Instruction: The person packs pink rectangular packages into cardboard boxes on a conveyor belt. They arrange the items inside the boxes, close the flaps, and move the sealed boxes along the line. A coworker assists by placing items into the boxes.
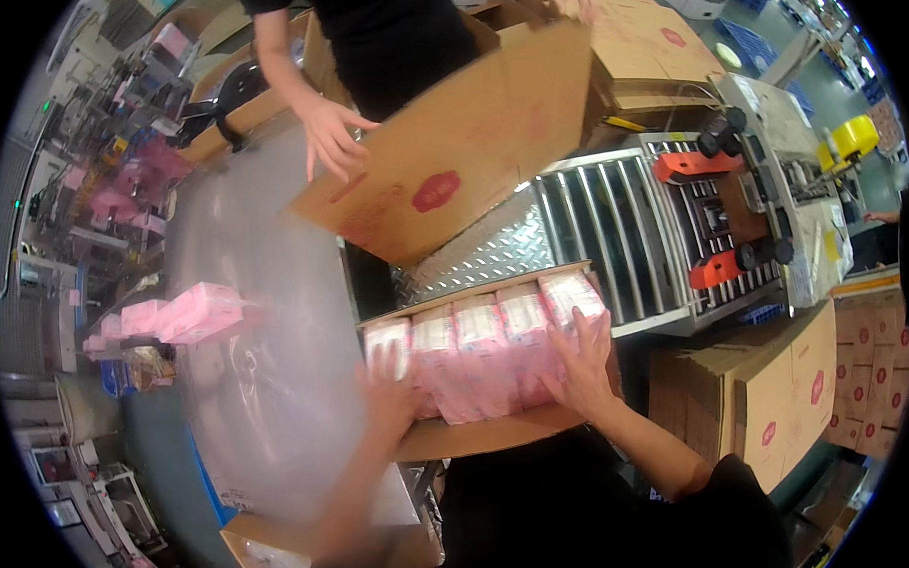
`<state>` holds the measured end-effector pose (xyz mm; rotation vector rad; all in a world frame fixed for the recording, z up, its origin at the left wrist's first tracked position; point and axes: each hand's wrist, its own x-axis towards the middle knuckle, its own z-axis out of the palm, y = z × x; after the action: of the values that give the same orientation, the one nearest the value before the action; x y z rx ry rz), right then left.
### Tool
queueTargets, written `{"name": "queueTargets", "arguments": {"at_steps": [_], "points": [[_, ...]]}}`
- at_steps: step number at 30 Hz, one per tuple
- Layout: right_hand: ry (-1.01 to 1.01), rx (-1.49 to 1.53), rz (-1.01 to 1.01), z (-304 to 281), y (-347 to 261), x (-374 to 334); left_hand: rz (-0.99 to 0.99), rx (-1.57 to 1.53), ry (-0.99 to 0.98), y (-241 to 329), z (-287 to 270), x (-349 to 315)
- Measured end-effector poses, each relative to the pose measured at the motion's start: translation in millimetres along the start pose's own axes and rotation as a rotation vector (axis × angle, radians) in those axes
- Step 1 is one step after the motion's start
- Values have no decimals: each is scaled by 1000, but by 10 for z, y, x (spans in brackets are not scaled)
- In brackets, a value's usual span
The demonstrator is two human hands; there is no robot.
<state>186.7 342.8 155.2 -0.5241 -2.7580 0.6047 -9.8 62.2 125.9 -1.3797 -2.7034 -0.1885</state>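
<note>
A row of pink-and-white soft packs (pixel 482 358) stands side by side in an open cardboard carton (pixel 490 436) in front of me. My right hand (pixel 586 375) lies on the right end pack, fingers spread and stretched out. At the left end, my left hand (pixel 388 391) rests against the packs with its fingers apart, slightly blurred. Both hands touch the packs from opposite ends; the palms' undersides are hidden. Across from me, a person in black holds a flattened cardboard carton (pixel 470 143) tilted, one hand (pixel 334 138) near its left edge.
A grey smooth table (pixel 268 391) spreads to the left, with several pink packs (pixel 190 311) at its left side. Right of the carton runs a roller conveyor (pixel 608 229) toward a machine with red-orange parts (pixel 714 268). Cardboard cartons (pixel 779 403) stand at the lower right.
</note>
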Motion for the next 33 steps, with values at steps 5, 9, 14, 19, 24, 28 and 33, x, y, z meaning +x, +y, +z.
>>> {"name": "queueTargets", "arguments": {"at_steps": [5,9,14,19,24,28,33], "points": [[-147,-178,2,499,51,255,-36,-18,-9,-62,299,307],[-359,-272,69,1107,457,441,-126,-169,-233,-108,602,651],[-395,-235,105,1041,380,815,-80,-45,-107,-261,1287,825],[52,-249,180,144,399,368,-232,-298,-334,-160,726,414],[-492,-125,639,-204,851,50,-177,168,-189,173,818,-230],[-414,-110,734,-408,1365,42,-95,-66,-260,320,84,230],[-187,-110,790,-586,1942,-243,-534,-934,-312,488,519,163]]}}
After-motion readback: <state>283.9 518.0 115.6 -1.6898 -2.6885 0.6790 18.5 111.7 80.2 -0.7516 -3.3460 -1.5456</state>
